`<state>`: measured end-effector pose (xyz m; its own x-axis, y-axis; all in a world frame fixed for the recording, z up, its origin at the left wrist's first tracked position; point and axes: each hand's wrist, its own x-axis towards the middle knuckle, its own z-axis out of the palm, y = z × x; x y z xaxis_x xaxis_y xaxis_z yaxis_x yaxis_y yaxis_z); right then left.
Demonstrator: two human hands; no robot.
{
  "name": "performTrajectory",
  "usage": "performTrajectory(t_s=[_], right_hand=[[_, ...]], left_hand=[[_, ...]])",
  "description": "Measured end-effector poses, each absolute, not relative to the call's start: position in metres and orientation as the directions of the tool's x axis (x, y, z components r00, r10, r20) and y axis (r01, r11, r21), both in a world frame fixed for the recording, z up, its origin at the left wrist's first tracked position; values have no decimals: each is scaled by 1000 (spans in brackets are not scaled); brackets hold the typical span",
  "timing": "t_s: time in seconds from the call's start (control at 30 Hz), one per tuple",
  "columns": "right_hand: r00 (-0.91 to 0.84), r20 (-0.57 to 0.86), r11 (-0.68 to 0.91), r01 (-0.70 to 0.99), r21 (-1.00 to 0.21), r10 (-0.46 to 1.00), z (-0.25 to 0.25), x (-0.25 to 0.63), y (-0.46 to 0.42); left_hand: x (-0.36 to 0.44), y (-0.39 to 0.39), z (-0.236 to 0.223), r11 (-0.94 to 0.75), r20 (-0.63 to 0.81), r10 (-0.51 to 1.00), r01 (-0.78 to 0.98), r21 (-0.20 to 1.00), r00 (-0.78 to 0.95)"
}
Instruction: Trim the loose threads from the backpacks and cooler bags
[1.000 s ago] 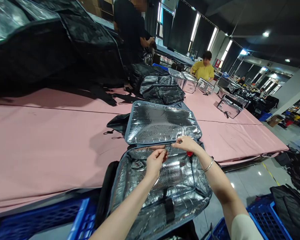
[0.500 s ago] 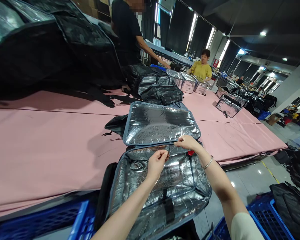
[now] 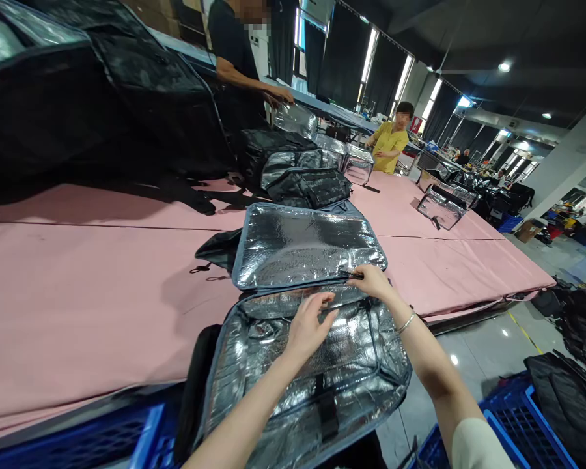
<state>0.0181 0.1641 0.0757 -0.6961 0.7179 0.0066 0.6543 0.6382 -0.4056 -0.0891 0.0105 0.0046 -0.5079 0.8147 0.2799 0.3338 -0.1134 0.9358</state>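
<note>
An insulated bag lies open in front of me, lined with silver foil and edged in grey-blue binding. Its foil-lined lid is folded back flat on the pink table. My left hand hovers over the bag's opening, thumb apart from the fingers, holding nothing. Close to the hinge seam, at the right part of the lid's lower edge, my right hand grips small dark pointed thread snips. Their handle is mostly hidden in the fingers.
The pink-covered table carries large black bags at left and foil-lined bags behind. A person in black and one in yellow stand beyond. Blue crates sit below the table edge.
My left hand has gone from a pinch to spread fingers. Dark snips now show in my right hand. The person in black has drawn an arm back, now at a foil-lined piece.
</note>
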Motion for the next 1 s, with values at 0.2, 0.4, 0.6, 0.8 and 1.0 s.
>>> performTrajectory(t_s=[0.2,0.4,0.6,0.8,1.0], right_hand=[[-664,-14,624,709,-327,747,68,12,168],[-717,19,685,657,-315,697,70,20,167],[-787,144,792,558,-247,600,81,40,161],[-903,311,942,330,55,298,80,43,173],[-921,379,947,198,252,91,71,43,181]], left_hand=[[-114,35,34,-34,397,799,626,779,-451],[-133,62,44,138,241,889,730,670,-389],[-141,71,48,273,58,920,741,614,-387],[-142,67,53,287,-7,938,765,576,-347],[-141,66,57,309,-46,940,789,532,-338]])
